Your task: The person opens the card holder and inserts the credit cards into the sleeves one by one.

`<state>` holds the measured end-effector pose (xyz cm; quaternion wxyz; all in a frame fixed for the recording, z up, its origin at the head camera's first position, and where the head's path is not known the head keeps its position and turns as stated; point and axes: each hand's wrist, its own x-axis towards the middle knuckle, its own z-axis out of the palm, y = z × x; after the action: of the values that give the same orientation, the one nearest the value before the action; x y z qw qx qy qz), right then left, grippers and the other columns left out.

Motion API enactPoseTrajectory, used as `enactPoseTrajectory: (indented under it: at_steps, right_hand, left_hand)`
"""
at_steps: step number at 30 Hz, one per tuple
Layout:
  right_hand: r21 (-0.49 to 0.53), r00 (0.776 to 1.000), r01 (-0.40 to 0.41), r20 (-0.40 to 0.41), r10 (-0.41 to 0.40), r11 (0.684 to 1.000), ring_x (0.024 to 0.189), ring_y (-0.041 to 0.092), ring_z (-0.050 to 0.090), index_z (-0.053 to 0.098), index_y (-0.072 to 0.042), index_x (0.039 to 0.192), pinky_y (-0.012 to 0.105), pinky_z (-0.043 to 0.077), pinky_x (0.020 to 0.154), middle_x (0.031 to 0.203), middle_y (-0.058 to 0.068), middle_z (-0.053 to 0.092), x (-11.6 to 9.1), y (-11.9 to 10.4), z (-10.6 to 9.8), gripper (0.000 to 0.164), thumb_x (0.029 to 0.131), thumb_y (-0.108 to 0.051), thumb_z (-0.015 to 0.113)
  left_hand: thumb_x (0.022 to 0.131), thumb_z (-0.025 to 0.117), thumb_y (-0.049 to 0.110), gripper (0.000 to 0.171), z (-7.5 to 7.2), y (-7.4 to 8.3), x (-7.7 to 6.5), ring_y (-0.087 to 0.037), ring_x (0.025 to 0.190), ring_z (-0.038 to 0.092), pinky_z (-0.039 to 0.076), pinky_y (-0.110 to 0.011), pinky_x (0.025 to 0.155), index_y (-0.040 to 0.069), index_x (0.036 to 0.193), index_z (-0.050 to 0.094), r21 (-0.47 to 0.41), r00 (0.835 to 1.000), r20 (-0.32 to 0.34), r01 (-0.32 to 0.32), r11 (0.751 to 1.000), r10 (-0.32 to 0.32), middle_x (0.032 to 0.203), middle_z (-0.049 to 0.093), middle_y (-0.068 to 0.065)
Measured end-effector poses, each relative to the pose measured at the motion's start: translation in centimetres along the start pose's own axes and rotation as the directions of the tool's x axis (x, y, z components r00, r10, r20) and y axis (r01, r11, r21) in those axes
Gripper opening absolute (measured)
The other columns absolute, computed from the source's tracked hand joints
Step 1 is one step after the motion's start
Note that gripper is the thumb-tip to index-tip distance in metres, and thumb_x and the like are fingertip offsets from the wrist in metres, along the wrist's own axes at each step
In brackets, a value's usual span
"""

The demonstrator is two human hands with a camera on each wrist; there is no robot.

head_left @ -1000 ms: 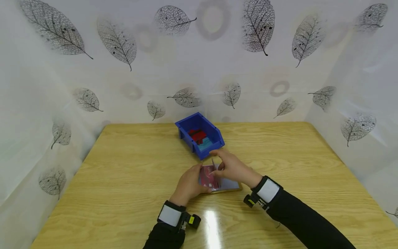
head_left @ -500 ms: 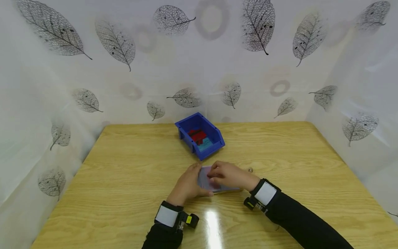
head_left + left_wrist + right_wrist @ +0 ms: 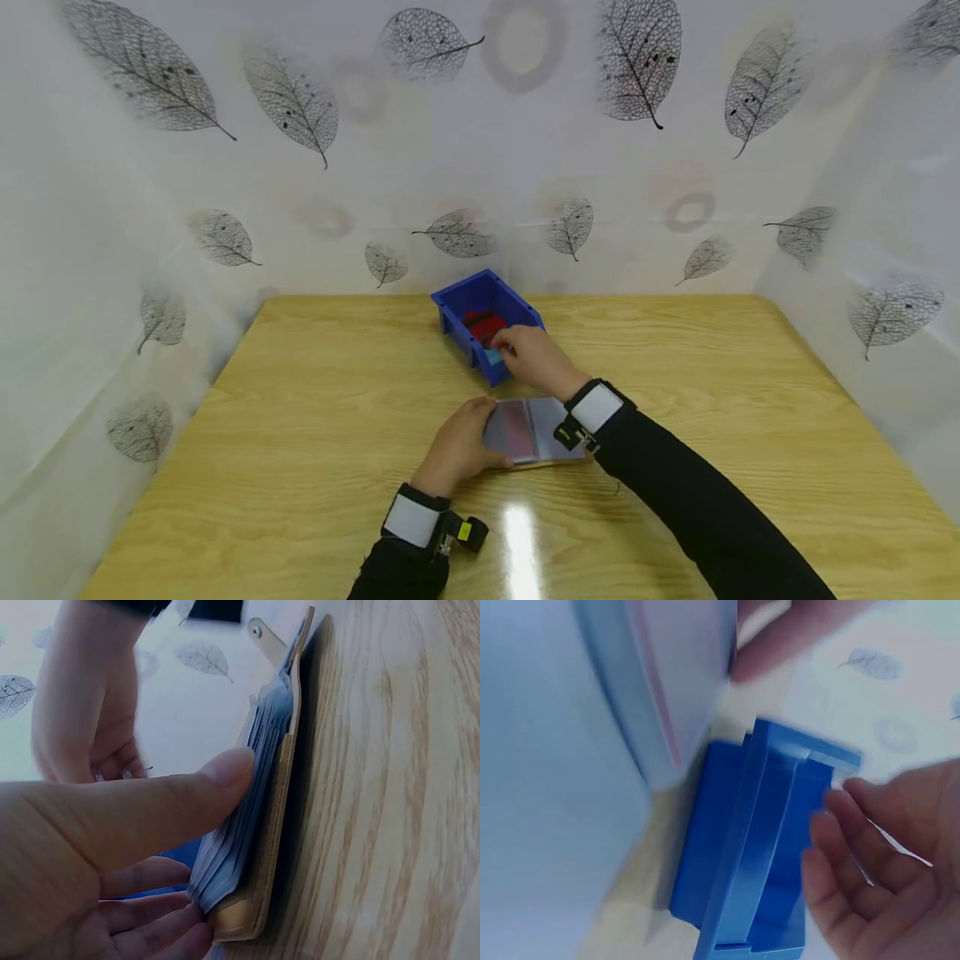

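Observation:
An open card holder [image 3: 551, 429] with clear plastic sleeves lies on the table. A pinkish card [image 3: 517, 429] shows through a left-hand sleeve. My left hand [image 3: 457, 446] holds the holder's left side, its thumb pressing the stacked sleeves [image 3: 247, 802] and the other fingers along their edge in the left wrist view. At the near rim of a blue bin [image 3: 457, 327], my right hand [image 3: 538, 360] reaches over red cards [image 3: 483, 323] and a light-blue card [image 3: 492, 357]. Its fingers curl loosely in the right wrist view, and no card shows between them.
The wooden table [image 3: 337, 400] extends to both sides of the holder. A white leaf-patterned sheet [image 3: 480, 167] hangs behind it and along its sides. A snap strap [image 3: 264, 637] sticks out from the holder's cover.
My right hand has left the sleeves and moved up and away to the blue bin. The pinkish card it was handling now lies inside a sleeve. My left hand keeps its place.

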<state>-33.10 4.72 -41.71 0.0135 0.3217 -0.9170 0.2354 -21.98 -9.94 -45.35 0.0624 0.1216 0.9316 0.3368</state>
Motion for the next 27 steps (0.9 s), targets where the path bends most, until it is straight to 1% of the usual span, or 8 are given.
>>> enactPoseTrajectory:
  at_steps: [3, 6, 9, 12, 14, 16, 20, 27]
  right_hand:
    - [-0.06, 1.0, -0.018, -0.003, 0.018, 0.998, 0.093, 0.024, 0.064, 0.071, -0.002, 0.103, 0.038, 0.053, 0.081, 0.098, 0.01, 0.068, 2.0, 0.7, 0.7, 0.02, 0.092, 0.0, 0.055]
    - [-0.095, 0.997, -0.029, 0.068, 0.036, 0.995, 0.095, 0.028, 0.063, 0.068, 0.0, 0.104, 0.04, 0.051, 0.083, 0.098, 0.013, 0.067, 3.3, 1.5, 1.6, 0.017, 0.094, -0.001, 0.053]
    - [-0.124, 0.984, -0.039, 0.166, 0.059, 0.991, 0.116, 0.033, 0.057, 0.061, 0.001, 0.12, 0.042, 0.046, 0.098, 0.122, 0.02, 0.062, 4.2, 2.3, 2.4, 0.027, 0.097, -0.005, 0.05]
    - [-0.15, 0.955, -0.09, 0.267, 0.128, 0.985, 0.138, 0.035, 0.037, 0.045, -0.001, 0.143, 0.043, 0.031, 0.113, 0.148, 0.022, 0.04, 4.8, 2.8, 2.8, 0.045, 0.098, -0.009, 0.047]
    - [-0.161, 0.939, -0.111, 0.306, 0.156, 0.981, 0.142, 0.036, 0.029, 0.037, -0.003, 0.148, 0.043, 0.026, 0.116, 0.154, 0.02, 0.031, 5.1, 2.8, 2.9, 0.052, 0.098, -0.01, 0.047]
    - [-0.167, 0.935, -0.107, 0.319, 0.157, 0.98, 0.138, 0.035, 0.037, 0.042, -0.004, 0.145, 0.044, 0.031, 0.113, 0.15, 0.019, 0.039, 5.4, 2.6, 3.0, 0.048, 0.098, -0.009, 0.047]
    - [-0.234, 0.956, -0.036, 0.276, 0.102, 0.972, 0.119, 0.034, 0.056, 0.058, -0.001, 0.128, 0.047, 0.042, 0.103, 0.131, 0.019, 0.058, 5.9, 2.0, 3.3, 0.032, 0.098, -0.008, 0.052]
    - [-0.392, 0.982, -0.066, 0.138, 0.129, 0.918, 0.088, 0.036, 0.066, 0.064, -0.001, 0.109, 0.046, 0.052, 0.084, 0.097, 0.02, 0.069, 6.2, 1.4, 4.0, 0.018, 0.095, -0.008, 0.056]
  left_hand:
    - [0.069, 0.089, 0.026, 0.085, 0.2, 0.2, 0.1, -0.038, 0.126, 0.049, 0.042, -0.049, 0.103, -0.006, 0.137, 0.05, 0.0, 1.0, 0.007, 0.004, 1.0, -0.004, 0.14, 0.048, -0.022]
    - [0.069, 0.089, 0.026, 0.084, 0.5, 0.3, 0.2, -0.037, 0.125, 0.049, 0.042, -0.048, 0.103, -0.005, 0.137, 0.05, 0.009, 1.0, 0.014, 0.003, 1.0, -0.003, 0.14, 0.049, -0.022]
    - [0.068, 0.09, 0.027, 0.084, 0.7, 0.4, 0.2, -0.036, 0.125, 0.05, 0.042, -0.047, 0.103, -0.004, 0.136, 0.051, 0.025, 1.0, 0.016, 0.0, 1.0, 0.0, 0.14, 0.049, -0.021]
    - [0.068, 0.09, 0.028, 0.083, 0.8, 0.4, 0.3, -0.035, 0.125, 0.05, 0.043, -0.046, 0.103, -0.004, 0.135, 0.052, 0.032, 1.0, 0.016, -0.003, 0.999, 0.002, 0.139, 0.05, -0.02]
    - [0.068, 0.09, 0.028, 0.083, 0.9, 0.5, 0.3, -0.035, 0.125, 0.051, 0.043, -0.046, 0.103, -0.003, 0.135, 0.053, 0.036, 1.0, 0.017, 0.002, 0.999, -0.003, 0.139, 0.05, -0.019]
    - [0.068, 0.09, 0.028, 0.083, 0.8, 0.5, 0.3, -0.035, 0.125, 0.051, 0.043, -0.046, 0.102, -0.003, 0.135, 0.053, 0.037, 1.0, 0.017, 0.009, 0.999, -0.01, 0.139, 0.05, -0.019]
    - [0.069, 0.089, 0.029, 0.082, 0.6, 0.4, 0.2, -0.035, 0.125, 0.051, 0.043, -0.046, 0.102, -0.002, 0.135, 0.053, 0.044, 1.0, 0.012, 0.023, 0.999, -0.023, 0.139, 0.05, -0.019]
    - [0.068, 0.089, 0.029, 0.081, 0.0, 0.3, 0.0, -0.036, 0.123, 0.052, 0.044, -0.047, 0.101, -0.003, 0.134, 0.054, 0.056, 1.0, -0.009, 0.022, 0.998, -0.022, 0.137, 0.051, -0.02]
